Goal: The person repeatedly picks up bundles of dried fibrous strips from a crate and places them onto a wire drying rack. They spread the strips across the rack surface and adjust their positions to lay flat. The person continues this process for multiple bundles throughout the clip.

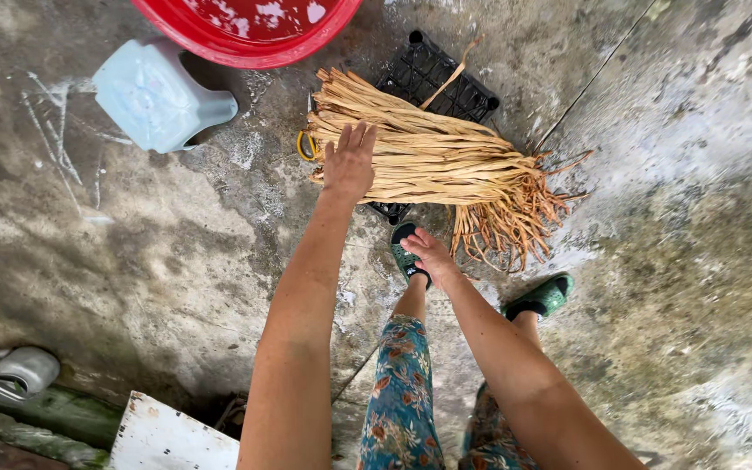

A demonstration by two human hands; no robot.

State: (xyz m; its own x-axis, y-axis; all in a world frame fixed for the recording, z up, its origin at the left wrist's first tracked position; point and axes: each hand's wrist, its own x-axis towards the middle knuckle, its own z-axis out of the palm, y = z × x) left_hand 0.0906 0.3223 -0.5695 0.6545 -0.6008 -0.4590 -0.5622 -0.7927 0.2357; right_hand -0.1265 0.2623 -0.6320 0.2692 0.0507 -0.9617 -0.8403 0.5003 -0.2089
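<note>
A thick bundle of pale tan dried strips (pixel 446 157) lies across a black plastic crate (pixel 437 74) on the concrete floor, its frayed reddish ends fanning out to the right. My left hand (pixel 348 161) rests flat on the bundle's left part, fingers spread, with nothing grasped. My right hand (pixel 430 255) hovers below the bundle near its frayed ends, fingers loosely apart, with nothing in it. A yellow band (pixel 305 146) shows at the bundle's left end.
A red basin (pixel 250 39) holding sudsy water sits at the top. A light blue plastic stool (pixel 154 96) lies beside it. My feet in green sandals (pixel 546 296) stand below the bundle. A grey kettle (pixel 17 372) and a white board (pixel 171 439) are at the lower left.
</note>
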